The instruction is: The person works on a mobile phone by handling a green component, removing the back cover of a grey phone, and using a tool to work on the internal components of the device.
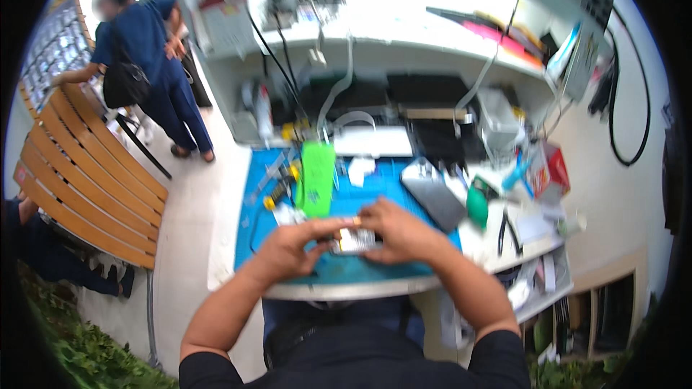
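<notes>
My left hand and my right hand meet over the near part of a blue work mat. Between them they grip a small flat device with a silvery, pale face, its edges partly covered by my fingers. Blur hides its exact kind. Just beyond my left hand lies a bright green sheet. Past my right hand rests a dark grey rounded slab, and a crumpled white scrap sits farther back on the mat.
Yellow-and-black tools lie left on the mat. To the right are a green bulb blower, black-handled pliers and a red-and-white box. Below juts an open drawer. A person stands left by a slatted wooden table.
</notes>
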A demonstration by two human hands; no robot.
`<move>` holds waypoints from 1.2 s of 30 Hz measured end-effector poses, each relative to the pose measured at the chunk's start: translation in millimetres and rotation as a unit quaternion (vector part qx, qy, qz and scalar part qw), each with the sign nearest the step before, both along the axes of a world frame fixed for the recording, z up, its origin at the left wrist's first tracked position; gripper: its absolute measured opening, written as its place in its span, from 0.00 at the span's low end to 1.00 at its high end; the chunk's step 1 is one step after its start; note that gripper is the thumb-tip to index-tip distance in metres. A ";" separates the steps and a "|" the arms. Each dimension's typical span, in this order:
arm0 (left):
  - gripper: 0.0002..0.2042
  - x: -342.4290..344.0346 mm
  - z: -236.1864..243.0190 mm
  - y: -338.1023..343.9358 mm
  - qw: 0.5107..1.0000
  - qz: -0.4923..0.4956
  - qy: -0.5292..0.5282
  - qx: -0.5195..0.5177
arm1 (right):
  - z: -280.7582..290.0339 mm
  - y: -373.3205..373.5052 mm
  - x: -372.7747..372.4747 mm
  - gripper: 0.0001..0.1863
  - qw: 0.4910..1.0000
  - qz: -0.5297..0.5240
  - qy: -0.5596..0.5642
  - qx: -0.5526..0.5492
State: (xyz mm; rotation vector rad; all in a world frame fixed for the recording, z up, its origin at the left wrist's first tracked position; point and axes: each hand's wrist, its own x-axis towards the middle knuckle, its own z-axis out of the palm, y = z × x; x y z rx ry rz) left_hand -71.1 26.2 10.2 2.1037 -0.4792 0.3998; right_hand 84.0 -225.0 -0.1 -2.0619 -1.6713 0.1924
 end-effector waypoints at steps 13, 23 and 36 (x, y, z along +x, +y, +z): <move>0.32 3.8 17.8 12.5 0.999 -0.035 0.035 0.008 | -16.2 43.8 -53.4 0.15 0.993 -0.105 -0.016 0.054; 0.34 3.1 20.9 0.2 0.994 0.006 0.023 0.106 | -33.2 39.4 -70.9 0.14 0.977 -0.176 -0.060 0.108; 0.35 13.4 33.8 9.5 0.997 -0.011 -0.022 0.070 | -45.1 42.3 -55.2 0.16 0.978 -0.126 -0.085 0.145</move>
